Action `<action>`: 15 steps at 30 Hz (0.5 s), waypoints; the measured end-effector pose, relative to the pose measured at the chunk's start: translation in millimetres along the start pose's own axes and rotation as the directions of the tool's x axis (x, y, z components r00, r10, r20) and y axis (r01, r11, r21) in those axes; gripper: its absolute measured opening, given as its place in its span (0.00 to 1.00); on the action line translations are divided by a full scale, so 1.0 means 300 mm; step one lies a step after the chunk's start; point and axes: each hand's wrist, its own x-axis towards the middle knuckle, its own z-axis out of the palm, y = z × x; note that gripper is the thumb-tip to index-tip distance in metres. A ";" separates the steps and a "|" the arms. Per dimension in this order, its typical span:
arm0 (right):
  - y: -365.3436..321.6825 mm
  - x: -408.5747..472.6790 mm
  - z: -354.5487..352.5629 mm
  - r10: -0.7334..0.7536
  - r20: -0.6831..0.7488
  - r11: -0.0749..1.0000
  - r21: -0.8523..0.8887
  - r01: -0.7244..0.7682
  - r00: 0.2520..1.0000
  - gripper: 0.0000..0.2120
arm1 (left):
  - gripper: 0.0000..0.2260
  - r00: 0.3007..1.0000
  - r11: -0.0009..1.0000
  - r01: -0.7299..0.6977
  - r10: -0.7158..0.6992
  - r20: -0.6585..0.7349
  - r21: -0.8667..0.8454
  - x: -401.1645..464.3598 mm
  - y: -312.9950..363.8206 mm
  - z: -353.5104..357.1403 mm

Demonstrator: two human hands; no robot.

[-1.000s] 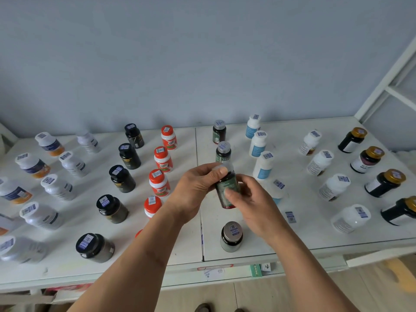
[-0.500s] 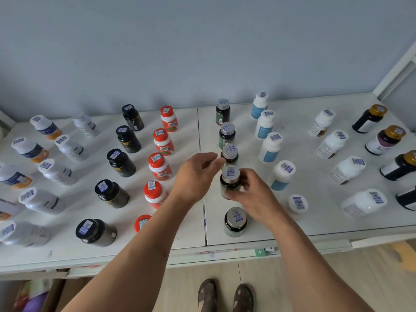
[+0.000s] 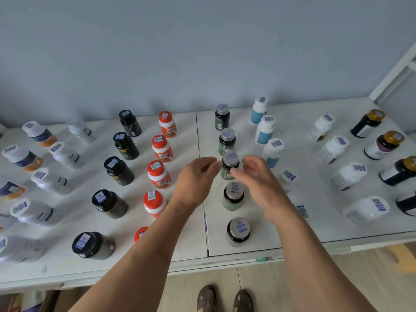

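Asker: Placement of the green bottle (image 3: 228, 165) is asked for.

Answerer: It is seen upright on the white table (image 3: 292, 127), just right of the frame's centre; it is set third from the back in a column of silver-capped bottles (image 3: 227, 141), with two above it in the picture and two below; a barcode sticker is carried on its grey cap.

Asker: How are the hands held?

Answerer: The left hand (image 3: 194, 179) is kept loose just left of the bottle, fingers gently curved, nothing gripped; its fingertips are found right beside the cap. The right hand (image 3: 256, 176) is likewise slack on the bottle's right side, nothing clasped; its thumb is seen against the edge of the green label; whether the bottle is touched by either hand cannot be told.

Asker: What is shown around them?

Answerer: Red-capped bottles (image 3: 161, 149) are ranged in a column left of centre, its lower end partly hidden by the left forearm; black bottles (image 3: 125, 146) are lined further left; white bottles with blue labels (image 3: 264, 130) are stood right of the silver-capped column; dark bottles with gold caps (image 3: 382, 145) are placed at the right edge of the frame.
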 end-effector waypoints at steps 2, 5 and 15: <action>-0.045 0.056 0.014 0.021 -0.019 0.992 -0.126 -0.024 1.000 0.39 | 0.11 1.000 0.999 0.012 -0.011 0.008 -0.042 0.022 0.009 -0.004; -0.075 0.141 0.037 0.087 0.058 0.956 -0.287 -0.067 0.995 0.25 | 0.11 0.999 0.999 0.027 -0.025 0.031 -0.042 0.054 0.024 -0.008; -0.150 0.122 0.025 -0.067 -0.035 0.914 -0.403 0.048 0.997 0.17 | 0.15 0.981 0.990 0.034 -0.006 0.193 -0.139 0.147 0.065 -0.027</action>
